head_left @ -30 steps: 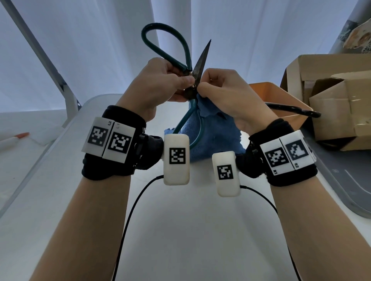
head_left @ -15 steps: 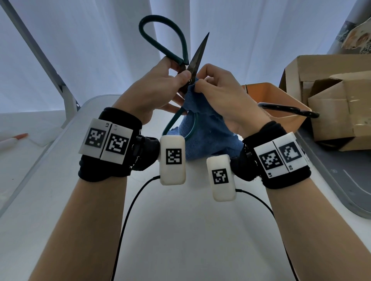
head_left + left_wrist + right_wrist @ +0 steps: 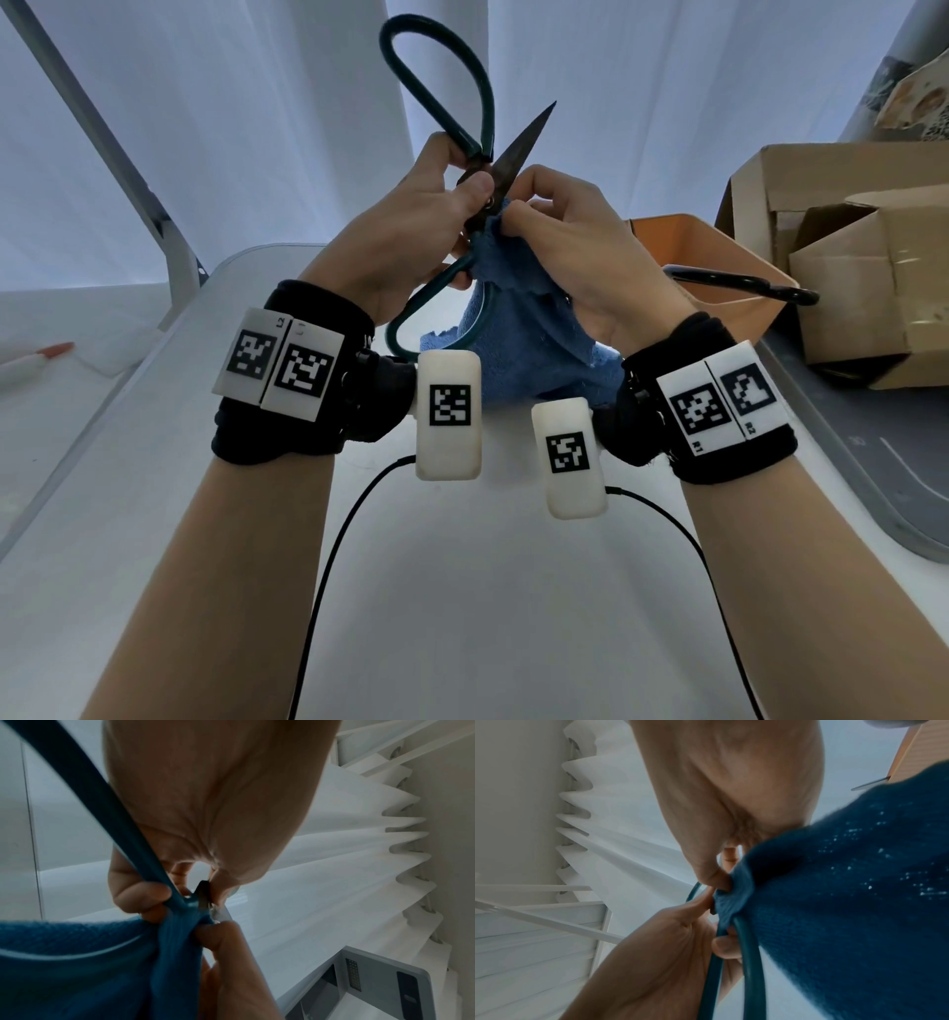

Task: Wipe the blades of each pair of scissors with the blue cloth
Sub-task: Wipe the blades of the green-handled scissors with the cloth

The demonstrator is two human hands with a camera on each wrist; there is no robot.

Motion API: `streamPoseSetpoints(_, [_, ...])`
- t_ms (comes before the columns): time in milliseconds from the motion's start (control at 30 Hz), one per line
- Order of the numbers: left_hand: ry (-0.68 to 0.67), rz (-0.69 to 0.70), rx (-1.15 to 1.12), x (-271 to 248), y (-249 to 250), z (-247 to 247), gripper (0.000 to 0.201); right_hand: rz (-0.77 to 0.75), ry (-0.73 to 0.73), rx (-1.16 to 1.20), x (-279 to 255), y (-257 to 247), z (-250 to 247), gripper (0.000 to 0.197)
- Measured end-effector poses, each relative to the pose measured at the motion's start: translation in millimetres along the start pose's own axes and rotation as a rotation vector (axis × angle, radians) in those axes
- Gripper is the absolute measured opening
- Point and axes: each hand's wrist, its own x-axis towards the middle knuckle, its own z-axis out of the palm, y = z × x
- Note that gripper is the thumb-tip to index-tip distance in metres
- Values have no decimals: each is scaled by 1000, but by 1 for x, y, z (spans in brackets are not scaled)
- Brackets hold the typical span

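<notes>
A large pair of scissors (image 3: pixel 518 146) with dark green loop handles is held up in front of me, spread wide, one dark blade pointing up to the right. My left hand (image 3: pixel 411 226) grips them near the pivot, thumb pressed on the metal. My right hand (image 3: pixel 570 231) pinches the blue cloth (image 3: pixel 518 329) round the base of the blade beside the pivot; the rest of the cloth hangs down over the lower handle. The wrist views show the cloth (image 3: pixel 77 963) bunched at the pivot and the green handle (image 3: pixel 749 953) below the pinch.
An orange bin (image 3: pixel 719 267) stands at the right, with another dark scissor handle (image 3: pixel 744 288) sticking out over its rim. Cardboard boxes (image 3: pixel 847 246) lie behind it on a grey mat (image 3: pixel 847 462). The white table (image 3: pixel 462 591) lies below. White curtains hang behind.
Both hands have lifted the scissors a little higher. The right hand with the cloth stays pinched low on the blade by the pivot.
</notes>
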Motion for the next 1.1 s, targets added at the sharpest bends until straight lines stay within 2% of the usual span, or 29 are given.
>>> streamPoseSetpoints(100, [-7,11,-13,0,0,2,11,0,-10,75,0,3,-1,15])
streamPoseSetpoints(300, [32,19,4,-1,1,-2,16,11,37,21,3,4,-4,8])
streamPoseSetpoints(833, [0,18,-9,-4,4,-2,17,12,47,-91,1,2,-7,17])
streamPoseSetpoints(1000, [30,29,-6,-4,4,-3,16,25,37,-90,-1,0,-10,13])
streamPoseSetpoints(1100, [48,25,16,-3,3,-4,23,14,27,-98,-1,0,-8,20])
